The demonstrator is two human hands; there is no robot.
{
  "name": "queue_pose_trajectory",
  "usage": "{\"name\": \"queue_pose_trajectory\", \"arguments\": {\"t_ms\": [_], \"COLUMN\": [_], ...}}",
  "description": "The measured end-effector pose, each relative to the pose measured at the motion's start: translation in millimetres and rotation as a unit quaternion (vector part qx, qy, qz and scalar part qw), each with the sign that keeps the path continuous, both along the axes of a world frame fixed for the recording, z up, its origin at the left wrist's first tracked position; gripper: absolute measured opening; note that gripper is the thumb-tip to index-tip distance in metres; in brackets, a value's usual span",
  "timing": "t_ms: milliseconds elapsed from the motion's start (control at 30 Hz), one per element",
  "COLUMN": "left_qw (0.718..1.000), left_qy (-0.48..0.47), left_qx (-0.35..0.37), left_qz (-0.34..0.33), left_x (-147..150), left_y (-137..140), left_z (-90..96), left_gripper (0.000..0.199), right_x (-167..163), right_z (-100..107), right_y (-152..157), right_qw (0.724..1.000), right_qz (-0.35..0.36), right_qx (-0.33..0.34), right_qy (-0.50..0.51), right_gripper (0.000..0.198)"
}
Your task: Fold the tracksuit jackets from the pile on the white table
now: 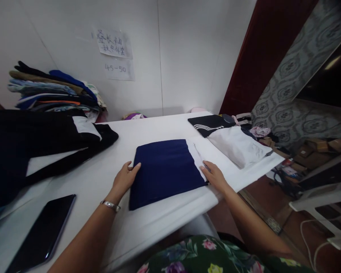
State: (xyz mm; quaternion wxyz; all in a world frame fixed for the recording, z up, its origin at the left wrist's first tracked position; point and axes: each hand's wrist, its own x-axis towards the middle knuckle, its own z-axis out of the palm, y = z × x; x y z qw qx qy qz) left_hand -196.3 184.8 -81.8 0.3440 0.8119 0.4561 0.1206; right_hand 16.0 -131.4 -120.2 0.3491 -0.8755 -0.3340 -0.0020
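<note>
A navy garment (165, 170), folded into a flat rectangle with a white band along its right side, lies on the white table in front of me. My left hand (125, 179) grips its left edge, thumb on top and the other fingers partly hidden at the side. At the opposite edge, my right hand (215, 177) pinches the white band, with some fingertips out of sight. A metal bracelet (110, 205) circles my left wrist.
Black clothing (59, 132) spreads over the table's left side, before a stack of folded clothes (53, 89). A phone (44, 231) lies front left. Folded white (235, 144) and black-striped (207, 123) garments lie at right. A plastic stool (326, 199) stands beyond the table edge (250, 178).
</note>
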Motion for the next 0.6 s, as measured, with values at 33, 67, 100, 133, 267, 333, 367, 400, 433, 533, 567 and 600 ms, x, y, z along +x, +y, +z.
{"name": "queue_pose_trajectory", "arguments": {"t_ms": [33,67,100,133,267,333,367,400,433,533,567,600], "left_qw": [1.0,1.0,0.999,0.999,0.997,0.997,0.997,0.997,0.996,0.997,0.997,0.997], "left_qy": [0.008,0.018,0.029,0.041,0.065,0.068,0.07,0.072,0.073,0.068,0.064,0.062], "left_qx": [-0.005,-0.004,0.0,0.006,0.018,0.019,0.02,0.023,0.025,0.025,0.025,0.026], "left_qz": [-0.005,-0.01,-0.014,-0.018,-0.029,-0.033,-0.033,-0.033,-0.034,-0.037,-0.04,-0.042], "left_x": [0,1,2,3,3,2,2,2,2,2,2,2], "left_y": [-2,-4,-5,-6,-12,-14,-15,-15,-16,-17,-17,-18], "left_z": [0.7,1.8,3.2,4.6,7.6,6.5,5.4,4.2,2.9,0.2,-0.2,-0.3], "left_gripper": [0.076,0.077,0.077,0.077,0.079,0.082,0.083,0.084,0.084,0.086,0.086,0.085], "right_x": [-2,-3,-4,-5,-5,-2,0,2,4,10,12,13], "right_z": [1,3,5,6,6,4,2,1,0,-1,-2,-2], "right_y": [1,3,6,9,19,21,22,22,21,20,20,20], "right_qw": [1.0,1.0,0.999,0.998,0.997,0.996,0.996,0.996,0.996,0.995,0.996,0.997], "right_qz": [-0.005,-0.011,-0.018,-0.022,-0.012,-0.002,0.005,0.012,0.018,0.014,0.001,-0.014], "right_qx": [-0.008,-0.02,-0.035,-0.048,-0.049,-0.032,-0.023,-0.01,0.004,0.04,0.046,0.045], "right_qy": [-0.003,-0.008,-0.012,-0.019,-0.064,-0.08,-0.083,-0.083,-0.083,-0.088,-0.082,-0.067], "right_gripper": [0.052,0.052,0.052,0.052,0.053,0.051,0.049,0.047,0.044,0.041,0.04,0.04]}}
